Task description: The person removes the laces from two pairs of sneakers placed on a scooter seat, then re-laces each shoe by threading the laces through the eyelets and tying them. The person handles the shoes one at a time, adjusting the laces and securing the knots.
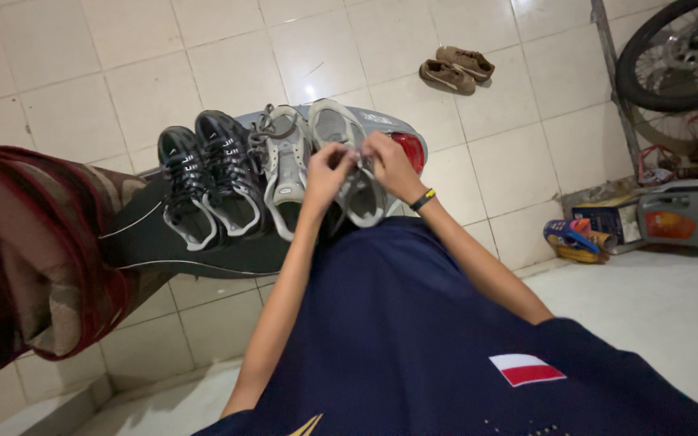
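Observation:
Two pairs of shoes rest on a black scooter seat [147, 238]. The black pair [203, 182] lies on the left, and a grey shoe [284, 165] sits beside it. My left hand [329, 173] and my right hand [388, 161] are both closed on the laces of the other grey shoe [357, 190], at its middle. The fingers pinch the laces between the two hands. A dark band with a yellow piece circles my right wrist [422, 199].
A red tail light [410, 149] ends the scooter. A brown pair of shoes [456, 69] lies on the white floor tiles beyond. A bicycle wheel [676, 56], boxes and clutter [607, 226] stand at the right. Patterned cloth [34, 242] hangs at the left.

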